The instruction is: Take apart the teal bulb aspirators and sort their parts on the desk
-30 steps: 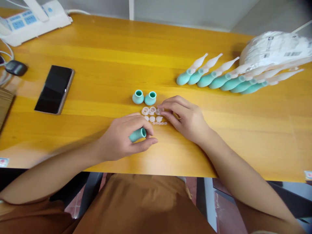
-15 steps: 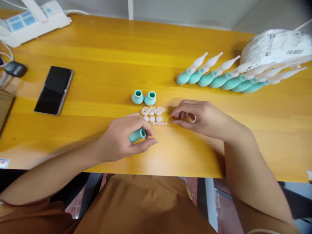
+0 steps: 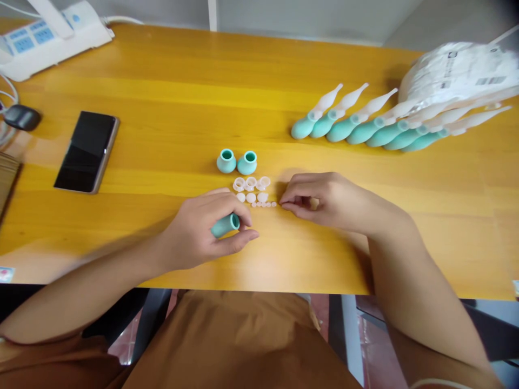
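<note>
My left hand is curled around a teal rubber bulb, its open neck pointing right between thumb and fingers. To the right of the small parts, my right hand rests low over the table, thumb and index fingertip pinched together. Whatever is between those fingertips is hidden. Just left of them runs a row of tiny translucent discs. Behind that row lie three white round caps, then three clear ring-shaped pieces. Two more teal bulbs stand upright farther back, mouths up.
Several teal bulbs with white tapered nozzles lie in a slanted row at the back right, beside a white plastic-wrapped package. A phone lies left. A power strip, cables and a black plug occupy the far left.
My right thumb and index finger have closed together beside the row of tiny discs. My left hand keeps its hold on the bulb. The view has shifted slightly.
</note>
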Action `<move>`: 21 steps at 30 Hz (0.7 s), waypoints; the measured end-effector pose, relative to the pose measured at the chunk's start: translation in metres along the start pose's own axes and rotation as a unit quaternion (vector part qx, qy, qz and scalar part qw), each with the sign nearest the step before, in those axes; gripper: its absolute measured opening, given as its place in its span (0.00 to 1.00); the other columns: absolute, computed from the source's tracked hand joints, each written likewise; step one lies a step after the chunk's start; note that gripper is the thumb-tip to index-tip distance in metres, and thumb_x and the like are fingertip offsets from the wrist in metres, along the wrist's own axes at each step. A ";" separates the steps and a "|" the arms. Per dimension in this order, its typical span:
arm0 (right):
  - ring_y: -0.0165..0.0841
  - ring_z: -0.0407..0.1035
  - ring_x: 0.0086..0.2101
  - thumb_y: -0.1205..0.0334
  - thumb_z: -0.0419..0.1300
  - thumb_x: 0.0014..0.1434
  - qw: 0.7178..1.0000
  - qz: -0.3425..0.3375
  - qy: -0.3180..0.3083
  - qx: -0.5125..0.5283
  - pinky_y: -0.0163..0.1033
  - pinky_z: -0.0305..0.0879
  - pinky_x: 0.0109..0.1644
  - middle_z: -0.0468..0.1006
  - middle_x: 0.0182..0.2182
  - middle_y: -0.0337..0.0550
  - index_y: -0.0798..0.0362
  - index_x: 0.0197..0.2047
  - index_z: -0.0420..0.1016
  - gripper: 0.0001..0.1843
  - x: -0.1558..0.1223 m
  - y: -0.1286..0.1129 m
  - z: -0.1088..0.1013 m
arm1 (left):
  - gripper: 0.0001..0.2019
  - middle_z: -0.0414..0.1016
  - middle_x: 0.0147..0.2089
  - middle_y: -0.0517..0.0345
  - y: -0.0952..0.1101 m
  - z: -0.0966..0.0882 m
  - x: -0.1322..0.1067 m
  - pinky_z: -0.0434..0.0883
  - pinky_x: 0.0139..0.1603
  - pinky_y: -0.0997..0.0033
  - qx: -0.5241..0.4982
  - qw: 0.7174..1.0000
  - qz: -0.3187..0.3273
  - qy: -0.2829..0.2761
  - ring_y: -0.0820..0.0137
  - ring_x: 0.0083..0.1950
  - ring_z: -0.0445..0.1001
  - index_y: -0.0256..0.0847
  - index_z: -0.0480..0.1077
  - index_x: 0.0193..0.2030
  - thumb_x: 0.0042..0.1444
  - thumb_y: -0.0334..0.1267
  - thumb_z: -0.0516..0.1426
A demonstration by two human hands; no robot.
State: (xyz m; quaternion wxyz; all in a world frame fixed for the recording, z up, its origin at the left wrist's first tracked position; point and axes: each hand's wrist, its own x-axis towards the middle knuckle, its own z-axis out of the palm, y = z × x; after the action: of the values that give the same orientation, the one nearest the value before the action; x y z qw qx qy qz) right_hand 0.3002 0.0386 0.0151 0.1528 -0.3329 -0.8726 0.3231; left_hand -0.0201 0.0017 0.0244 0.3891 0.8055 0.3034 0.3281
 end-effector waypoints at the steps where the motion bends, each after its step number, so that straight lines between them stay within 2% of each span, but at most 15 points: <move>1: 0.36 0.76 0.34 0.63 0.65 0.75 1.000 0.004 -0.004 0.001 0.41 0.69 0.39 0.84 0.37 0.43 0.48 0.41 0.85 0.08 0.000 0.000 0.000 | 0.06 0.84 0.39 0.62 0.000 0.000 0.000 0.75 0.45 0.68 0.000 1.000 0.001 0.000 0.69 0.41 0.81 0.44 0.75 0.44 0.73 0.37 0.67; 7: 0.38 0.75 0.33 0.59 0.63 0.76 0.998 0.057 0.027 -0.012 0.43 0.69 0.40 0.85 0.39 0.45 0.48 0.48 0.85 0.08 0.001 0.002 0.000 | 0.06 0.83 0.39 0.62 -0.002 0.001 -0.001 0.74 0.45 0.69 0.002 1.000 0.004 0.001 0.70 0.41 0.80 0.43 0.75 0.44 0.73 0.37 0.68; 11: 0.38 0.76 0.34 0.60 0.61 0.77 0.998 0.044 0.025 -0.025 0.43 0.69 0.41 0.85 0.39 0.45 0.48 0.47 0.84 0.09 0.000 0.004 0.000 | 0.06 0.83 0.39 0.63 -0.003 0.001 -0.001 0.74 0.45 0.69 0.003 1.000 0.005 -0.002 0.70 0.41 0.80 0.43 0.75 0.44 0.73 0.37 0.68; 15: 0.36 0.75 0.34 0.61 0.63 0.76 0.998 0.046 0.022 -0.027 0.42 0.69 0.40 0.83 0.40 0.45 0.49 0.49 0.85 0.08 0.000 0.005 0.001 | 0.06 0.83 0.39 0.63 -0.003 0.001 -0.001 0.74 0.45 0.69 0.003 1.000 0.010 -0.001 0.70 0.41 0.80 0.43 0.75 0.44 0.73 0.37 0.68; 21: 0.35 0.74 0.33 0.65 0.63 0.73 0.999 0.030 0.013 -0.020 0.40 0.67 0.39 0.82 0.38 0.44 0.50 0.43 0.83 0.07 0.002 0.003 0.003 | 0.06 0.83 0.39 0.64 -0.002 0.000 -0.001 0.74 0.45 0.70 0.013 1.000 0.005 -0.005 0.71 0.41 0.80 0.43 0.75 0.45 0.73 0.37 0.68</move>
State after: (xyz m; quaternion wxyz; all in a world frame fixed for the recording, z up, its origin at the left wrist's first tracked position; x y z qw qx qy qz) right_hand 0.2994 0.0404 0.0109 0.1472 -0.3665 -0.8664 0.3055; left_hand -0.0210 0.0022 0.0229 0.3786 0.8136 0.3019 0.3218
